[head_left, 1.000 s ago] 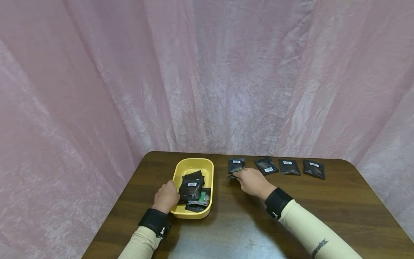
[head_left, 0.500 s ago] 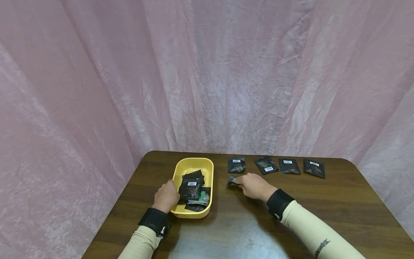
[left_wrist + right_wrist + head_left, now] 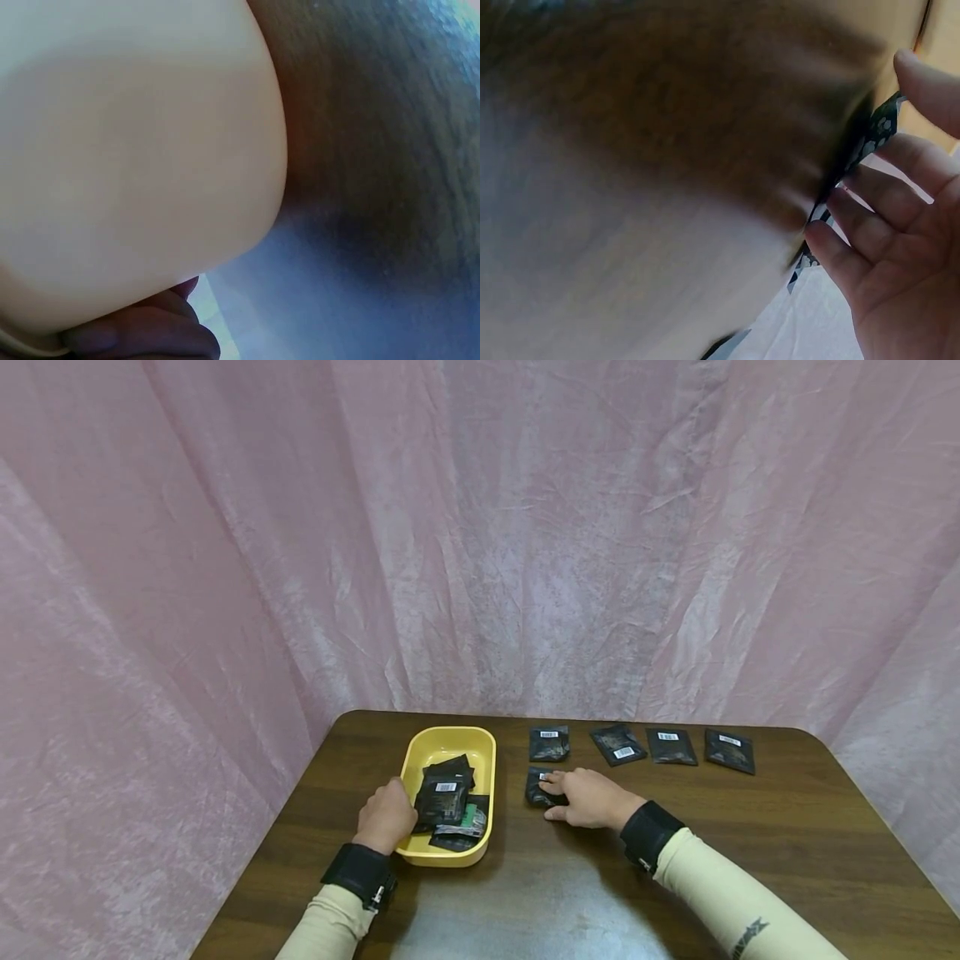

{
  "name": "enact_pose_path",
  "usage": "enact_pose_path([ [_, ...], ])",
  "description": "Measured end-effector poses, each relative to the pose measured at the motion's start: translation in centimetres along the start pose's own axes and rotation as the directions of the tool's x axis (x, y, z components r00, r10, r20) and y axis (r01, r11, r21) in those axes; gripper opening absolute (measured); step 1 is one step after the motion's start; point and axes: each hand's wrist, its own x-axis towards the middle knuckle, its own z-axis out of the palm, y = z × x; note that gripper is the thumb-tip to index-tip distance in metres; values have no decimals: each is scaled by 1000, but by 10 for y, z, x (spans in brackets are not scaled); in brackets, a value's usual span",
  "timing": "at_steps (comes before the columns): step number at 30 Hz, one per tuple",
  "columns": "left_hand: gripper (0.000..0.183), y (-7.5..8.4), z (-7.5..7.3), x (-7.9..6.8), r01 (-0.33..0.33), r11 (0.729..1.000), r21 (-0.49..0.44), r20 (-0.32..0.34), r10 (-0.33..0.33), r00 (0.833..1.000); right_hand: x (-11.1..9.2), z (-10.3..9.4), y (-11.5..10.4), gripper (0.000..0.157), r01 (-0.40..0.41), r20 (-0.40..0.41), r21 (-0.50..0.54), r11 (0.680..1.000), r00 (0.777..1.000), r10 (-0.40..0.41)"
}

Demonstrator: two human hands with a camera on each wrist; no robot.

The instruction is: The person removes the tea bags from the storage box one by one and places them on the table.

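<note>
My left hand (image 3: 387, 815) grips the left rim of a yellow plastic tub (image 3: 445, 860); in the left wrist view its curled fingers (image 3: 150, 331) show under the tub's edge. Several flat black packets (image 3: 441, 804) with white barcode labels lie piled inside, one showing green and silver. Right of the tub, my right hand (image 3: 592, 797) rests its fingertips on another black packet (image 3: 534, 792) on the table, partly covering it. From the right wrist, relaxed fingers (image 3: 862, 225) touch this patterned packet (image 3: 879, 129) while the thumb stands apart from them.
Along the back of the brown wooden table (image 3: 525, 893) lie several more black packets, from one behind my right hand (image 3: 549, 744) to one at the far right (image 3: 729, 752). A pink curtain (image 3: 480, 543) hangs behind the table's back edge.
The right hand has drawn the packet slightly towards me, away from the back row, and let go its pinch; its fingers now spread over it. The left hand stays on the tub.
</note>
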Motion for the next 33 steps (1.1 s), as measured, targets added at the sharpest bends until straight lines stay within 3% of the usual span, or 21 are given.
enact_pose_path([
  [6,30,1,-1,-2,-16,1000,13,-15,17,1000,0,2,0,54,13,-20,-5,1000,1000,-14],
  [20,36,2,0,-1,13,1000,23,11,-13,1000,-3,2,-3,51,39,-70,-26,999,997,-41],
  [33,31,1,-1,-1,-11,1000,27,-14,11,1000,-1,3,-1,52,22,-70,-40,999,997,-25],
])
